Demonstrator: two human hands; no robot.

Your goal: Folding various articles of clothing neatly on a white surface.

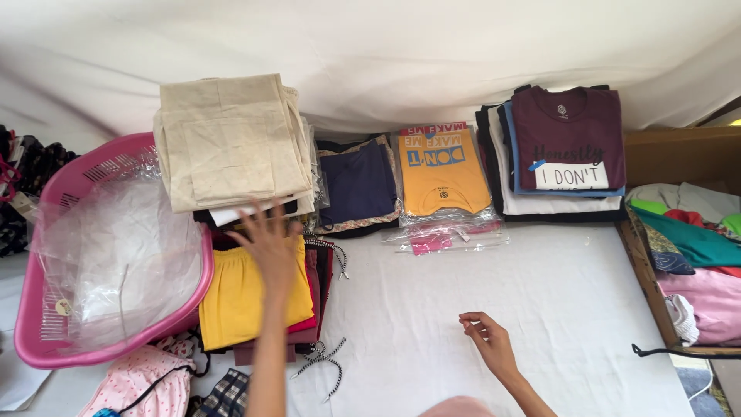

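- left hand [270,243] fingers spread, flat on yellow garment [243,297], reaching beige folded stack [231,143]
- right hand [488,340] loosely curled, seemingly pinching nothing, resting on white sheet [540,309]
- pink basket [69,189] beside

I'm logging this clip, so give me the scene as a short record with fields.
Surface: white sheet spread flat
Left hand: left hand open, fingers spread, lying on the yellow folded garment, fingertips near the beige stack
Right hand: right hand empty, fingers loosely curled, resting on the sheet
Beige stack: beige folded cloths piled by the basket
Basket: pink plastic basket holding clear plastic bags
Back row: navy garment, bagged orange T-shirt, maroon T-shirt stack
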